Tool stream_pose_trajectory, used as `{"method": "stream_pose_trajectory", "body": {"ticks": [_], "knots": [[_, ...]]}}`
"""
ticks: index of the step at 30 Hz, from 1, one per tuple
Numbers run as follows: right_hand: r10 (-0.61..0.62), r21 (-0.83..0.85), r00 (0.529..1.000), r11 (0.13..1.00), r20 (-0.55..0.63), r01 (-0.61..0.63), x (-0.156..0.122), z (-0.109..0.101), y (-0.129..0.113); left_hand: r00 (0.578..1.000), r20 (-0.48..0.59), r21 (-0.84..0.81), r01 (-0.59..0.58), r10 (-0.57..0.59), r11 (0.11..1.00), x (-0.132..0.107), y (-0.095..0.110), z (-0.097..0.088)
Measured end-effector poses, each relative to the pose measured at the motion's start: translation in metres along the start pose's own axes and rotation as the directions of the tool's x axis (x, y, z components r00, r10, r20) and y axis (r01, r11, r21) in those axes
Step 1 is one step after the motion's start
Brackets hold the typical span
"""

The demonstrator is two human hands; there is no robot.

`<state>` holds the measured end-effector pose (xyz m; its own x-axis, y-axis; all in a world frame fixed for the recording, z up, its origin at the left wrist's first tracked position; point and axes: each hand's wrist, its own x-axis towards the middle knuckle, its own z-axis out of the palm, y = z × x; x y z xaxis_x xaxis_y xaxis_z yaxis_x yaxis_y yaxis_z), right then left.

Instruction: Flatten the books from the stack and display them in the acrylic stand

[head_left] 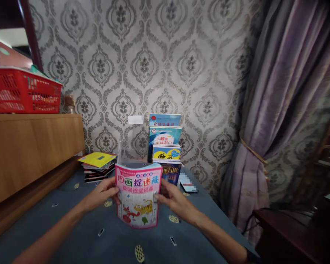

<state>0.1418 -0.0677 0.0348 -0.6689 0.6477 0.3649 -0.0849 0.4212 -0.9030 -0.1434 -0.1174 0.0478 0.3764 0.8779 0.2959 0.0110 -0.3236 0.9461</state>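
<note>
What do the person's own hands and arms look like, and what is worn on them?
The left hand and right hand show no gloves, rings or watch. The left forearm is bare within the picture. By the right forearm, a dark sleeve edge shows, too dim for detail.

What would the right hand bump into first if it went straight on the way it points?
The pink-edged book, whose right edge the right hand is holding. What it would meet beyond that is unclear, as depth is hard to judge.
</note>
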Motion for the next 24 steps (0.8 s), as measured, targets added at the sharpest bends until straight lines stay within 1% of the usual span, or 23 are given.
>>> {"method": "stream_pose_trajectory", "body": {"ticks": [2, 5, 7, 8, 10, 12, 15, 19, 24], "knots": [[-0.08, -0.081, 0.996, 0.994, -0.03, 0.078, 0.025, -0.012, -0.02, 0.995, -0.05, 0.06, -0.086, 0.089, 0.995, 0.017, 0.025, -0.013], [-0.218, -0.212, 0.968, 0.959, -0.126, 0.188, 0.074, -0.033, -0.054, 0.956, -0.163, 0.162, -0.218, 0.244, 0.962, 0.051, 0.063, -0.037], [-0.315, -0.29, 0.935, 0.921, -0.16, 0.261, 0.108, -0.045, -0.074, 0.912, -0.231, 0.204, -0.295, 0.339, 0.933, 0.076, 0.084, -0.054], [-0.361, -0.327, 0.915, 0.9, -0.182, 0.29, 0.125, -0.051, -0.082, 0.881, -0.263, 0.208, -0.347, 0.394, 0.914, 0.089, 0.091, -0.062], [-0.427, -0.398, 0.876, 0.86, -0.222, 0.319, 0.155, -0.059, -0.092, 0.834, -0.304, 0.187, -0.421, 0.46, 0.888, 0.111, 0.099, -0.075], [-0.441, -0.43, 0.865, 0.847, -0.238, 0.314, 0.177, -0.065, -0.094, 0.812, -0.332, 0.143, -0.459, 0.48, 0.877, 0.129, 0.099, -0.086], [-0.428, -0.429, 0.87, 0.853, -0.246, 0.298, 0.196, -0.072, -0.086, 0.818, -0.35, 0.091, -0.455, 0.456, 0.886, 0.146, 0.09, -0.096], [-0.407, -0.43, 0.872, 0.862, -0.272, 0.268, 0.202, -0.08, -0.068, 0.834, -0.354, 0.05, -0.435, 0.424, 0.899, 0.159, 0.075, -0.101], [-0.363, -0.494, 0.877, 0.852, -0.316, 0.175, 0.204, -0.091, -0.047, 0.852, -0.34, 0.009, -0.419, 0.397, 0.908, 0.169, 0.058, -0.101]]}}
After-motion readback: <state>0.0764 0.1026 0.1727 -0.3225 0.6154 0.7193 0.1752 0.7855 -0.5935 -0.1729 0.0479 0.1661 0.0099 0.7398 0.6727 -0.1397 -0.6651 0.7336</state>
